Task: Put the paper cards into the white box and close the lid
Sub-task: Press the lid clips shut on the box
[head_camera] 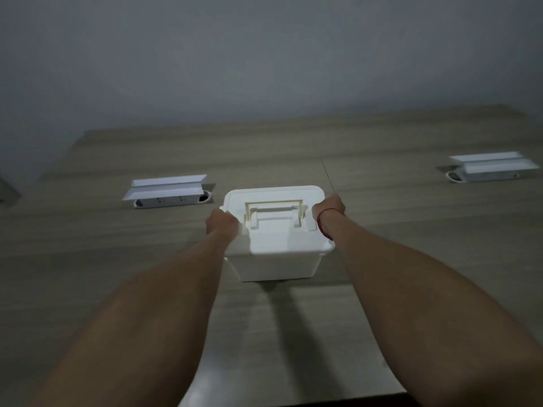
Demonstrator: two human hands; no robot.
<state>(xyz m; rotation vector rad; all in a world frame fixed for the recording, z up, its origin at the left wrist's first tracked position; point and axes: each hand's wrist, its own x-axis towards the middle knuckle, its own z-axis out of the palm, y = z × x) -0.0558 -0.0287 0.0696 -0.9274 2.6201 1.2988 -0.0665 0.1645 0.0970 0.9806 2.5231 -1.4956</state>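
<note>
Two bare hands grip a white box (276,254) from either side, the left hand (221,224) curled closed on the left edge of the lid (273,195), the right hand (329,207) closed on the right edge. A thin red cord (322,224) circles the right wrist. Between the hands the box is smooth, glossy plastic, rectangular with rounded corners; its lid is down and carries a cream-coloured folding handle (274,211) lying flat in a recess. The box stands on a matt wood-grain worktop (411,230). No paper cards show. Beyond the left hand, well apart from it, a white angular flap stands open over a socket unit (169,190) sunk in the worktop; a second socket unit (493,168) lies far off past the right hand.
</note>
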